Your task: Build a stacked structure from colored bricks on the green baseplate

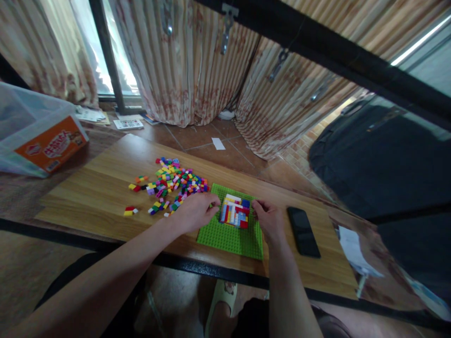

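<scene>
A green studded baseplate (232, 243) lies on the wooden board, with a block of toy bricks (234, 212) in white, red, blue and yellow built on it. At the left side of this build is my left hand (201, 210), its fingers curled in; anything between the fingertips is too small to make out. My right hand (268, 217) is over the plate's right edge, thumb and fingers pinched close to the build's right side. Whether they grip a brick cannot be seen. Beyond my left hand spreads a pile of loose coloured bricks (176, 180).
A black phone (303, 232) lies right of the plate on the wooden board (105, 173). At the far left stands a clear plastic bin (31, 112) with an orange label. Curtains (183, 61) hang behind, and a dark metal bar (303, 42) crosses above.
</scene>
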`<action>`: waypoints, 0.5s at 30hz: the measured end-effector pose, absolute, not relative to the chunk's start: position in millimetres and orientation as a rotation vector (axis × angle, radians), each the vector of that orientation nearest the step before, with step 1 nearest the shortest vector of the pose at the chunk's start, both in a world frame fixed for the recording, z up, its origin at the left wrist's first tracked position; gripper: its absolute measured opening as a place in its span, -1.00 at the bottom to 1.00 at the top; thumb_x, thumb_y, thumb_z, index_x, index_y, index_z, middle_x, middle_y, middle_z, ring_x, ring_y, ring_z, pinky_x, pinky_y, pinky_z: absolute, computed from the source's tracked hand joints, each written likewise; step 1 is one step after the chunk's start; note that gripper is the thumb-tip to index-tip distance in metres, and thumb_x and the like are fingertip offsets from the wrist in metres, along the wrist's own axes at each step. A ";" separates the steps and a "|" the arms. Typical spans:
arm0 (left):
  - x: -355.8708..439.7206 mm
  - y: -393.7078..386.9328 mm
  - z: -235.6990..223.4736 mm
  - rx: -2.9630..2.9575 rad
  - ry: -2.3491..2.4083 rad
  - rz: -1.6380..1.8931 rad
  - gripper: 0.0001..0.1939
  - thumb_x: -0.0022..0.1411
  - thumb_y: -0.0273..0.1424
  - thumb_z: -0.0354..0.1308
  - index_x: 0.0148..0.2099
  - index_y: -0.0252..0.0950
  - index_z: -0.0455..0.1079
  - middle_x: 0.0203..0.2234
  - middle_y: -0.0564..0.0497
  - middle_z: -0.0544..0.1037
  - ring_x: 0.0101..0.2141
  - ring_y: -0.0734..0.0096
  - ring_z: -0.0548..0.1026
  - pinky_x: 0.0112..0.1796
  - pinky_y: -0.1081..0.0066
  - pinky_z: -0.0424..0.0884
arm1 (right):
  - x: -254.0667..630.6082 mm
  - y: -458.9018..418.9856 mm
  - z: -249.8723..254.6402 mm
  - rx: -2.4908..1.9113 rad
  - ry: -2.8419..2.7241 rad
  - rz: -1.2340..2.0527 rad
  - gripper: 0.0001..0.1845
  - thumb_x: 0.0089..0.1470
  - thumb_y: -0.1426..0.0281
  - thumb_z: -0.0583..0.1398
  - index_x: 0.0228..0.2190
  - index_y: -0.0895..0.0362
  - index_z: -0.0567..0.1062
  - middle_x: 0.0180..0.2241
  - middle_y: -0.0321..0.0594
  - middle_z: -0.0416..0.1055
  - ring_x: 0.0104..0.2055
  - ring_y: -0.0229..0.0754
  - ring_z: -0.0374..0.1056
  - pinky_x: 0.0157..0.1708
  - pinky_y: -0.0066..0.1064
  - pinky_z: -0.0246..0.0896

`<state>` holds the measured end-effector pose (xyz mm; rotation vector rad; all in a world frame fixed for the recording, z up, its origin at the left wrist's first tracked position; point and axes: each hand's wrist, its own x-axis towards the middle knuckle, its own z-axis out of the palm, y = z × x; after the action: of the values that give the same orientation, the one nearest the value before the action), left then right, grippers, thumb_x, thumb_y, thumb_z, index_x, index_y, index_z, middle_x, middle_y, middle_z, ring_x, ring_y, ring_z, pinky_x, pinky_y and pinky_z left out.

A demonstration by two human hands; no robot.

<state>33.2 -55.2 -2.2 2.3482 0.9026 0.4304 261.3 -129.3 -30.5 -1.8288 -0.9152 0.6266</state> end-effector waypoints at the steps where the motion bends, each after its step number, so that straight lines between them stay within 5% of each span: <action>1: 33.1 -55.2 -2.3 2.350 0.901 0.424 -0.82 0.22 -0.43 0.04 -0.24 -0.29 0.47 -0.39 -0.01 0.56 -0.40 0.41 0.47 -0.34 0.43 0.31 | 260.9 -128.0 -31.9 -1.837 -0.937 0.618 -0.56 -0.10 0.08 0.24 -0.35 0.20 0.59 -0.46 -0.18 0.52 -0.44 -0.20 0.38 -0.46 -0.41 0.22; 6: 33.1 -54.8 -3.2 2.365 0.896 0.408 -0.83 0.23 -0.42 0.03 -0.25 -0.28 0.46 -0.40 0.00 0.55 -0.40 0.42 0.46 -0.34 0.43 0.31 | 256.3 -123.4 -36.9 -1.820 -1.003 0.665 -0.55 -0.09 0.10 0.25 -0.29 0.21 0.59 -0.37 -0.11 0.56 -0.36 -0.14 0.44 -0.33 -0.34 0.30; 15: 33.1 -54.7 -3.4 2.376 0.894 0.416 -0.83 0.22 -0.42 0.04 -0.27 -0.27 0.46 -0.42 0.01 0.54 -0.42 0.41 0.45 -0.35 0.42 0.31 | 257.3 -123.0 -39.8 -1.788 -0.909 0.741 -0.51 -0.17 0.08 0.29 -0.29 0.21 0.59 -0.41 -0.14 0.55 -0.40 -0.16 0.43 -0.43 -0.39 0.29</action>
<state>33.1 -54.7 -3.4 2.3756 0.8940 0.4157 257.3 -123.0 -39.8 -1.7882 -0.9092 0.7411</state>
